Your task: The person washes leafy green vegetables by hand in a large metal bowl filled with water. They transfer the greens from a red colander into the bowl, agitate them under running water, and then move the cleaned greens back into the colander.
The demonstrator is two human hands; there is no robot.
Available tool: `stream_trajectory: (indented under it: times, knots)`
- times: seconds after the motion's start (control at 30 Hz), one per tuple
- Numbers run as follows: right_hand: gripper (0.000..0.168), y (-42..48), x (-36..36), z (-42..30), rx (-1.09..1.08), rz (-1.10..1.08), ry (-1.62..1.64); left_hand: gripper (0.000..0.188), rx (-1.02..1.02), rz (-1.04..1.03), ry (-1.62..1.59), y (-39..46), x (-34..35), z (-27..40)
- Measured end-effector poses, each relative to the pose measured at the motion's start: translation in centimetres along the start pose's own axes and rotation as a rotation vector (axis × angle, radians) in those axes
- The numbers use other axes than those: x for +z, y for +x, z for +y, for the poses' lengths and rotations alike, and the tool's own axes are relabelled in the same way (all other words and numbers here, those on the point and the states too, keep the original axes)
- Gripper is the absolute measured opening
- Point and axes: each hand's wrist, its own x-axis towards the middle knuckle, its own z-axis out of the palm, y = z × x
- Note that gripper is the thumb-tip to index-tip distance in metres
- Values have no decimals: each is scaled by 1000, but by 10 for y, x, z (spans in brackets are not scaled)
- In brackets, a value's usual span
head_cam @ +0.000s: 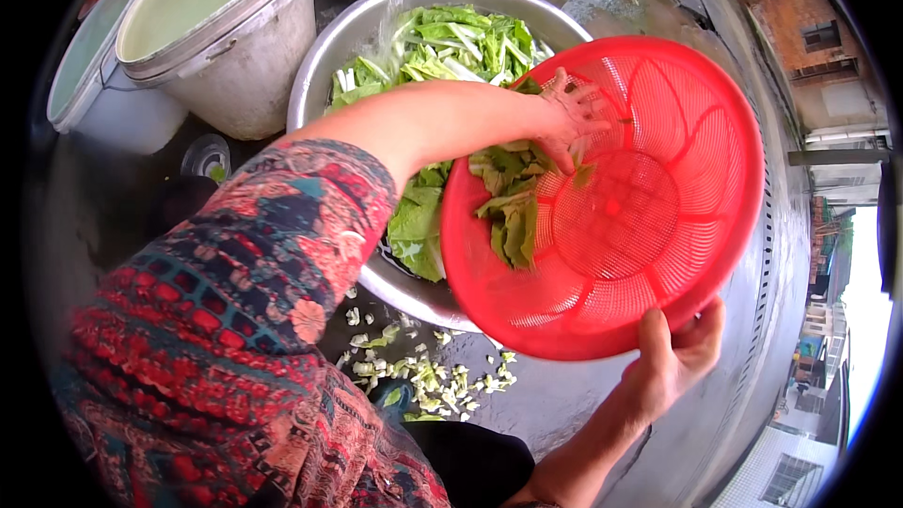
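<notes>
My right hand (pixel 677 360) grips the lower right rim of a red plastic colander (pixel 741 134), with the thumb over the edge. The colander is tilted and partly overlaps a large metal basin (pixel 416 296). Fingers spread, my left hand (pixel 575 120) reaches into the colander. Several wilted green leaves (pixel 518 226) lie in the colander's left part, beside and below that hand; some may touch it. Cut leafy greens (pixel 465 49) fill the basin, and a stream of water (pixel 390 7) falls on them. My left forearm hides part of the basin.
A large dirty white bucket (pixel 247 70) of pale liquid stands left of the basin, with another bucket (pixel 134 113) beyond it. A clear plastic container (pixel 206 155) lies near them. Chopped vegetable scraps (pixel 430 381) are scattered on the wet floor below the basin.
</notes>
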Motion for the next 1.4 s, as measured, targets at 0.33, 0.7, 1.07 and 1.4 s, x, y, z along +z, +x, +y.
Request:
stream_trajectory:
  times: [0.33,0.7,1.07,1.4]
  knots:
    - [28,19,16,30,-74,69,-11,115,-195,-464,-320,-68,66,47]
    - [21,32,13,69,0,94,75,76,72,-583,-7,-135,78,12]
    - [26,38,-21,214,281,230,161,83,-212,-427,240,-118,72,-32]
    - [31,6,6,233,790,174,256,75,-210,-592,-113,-138,114,29]
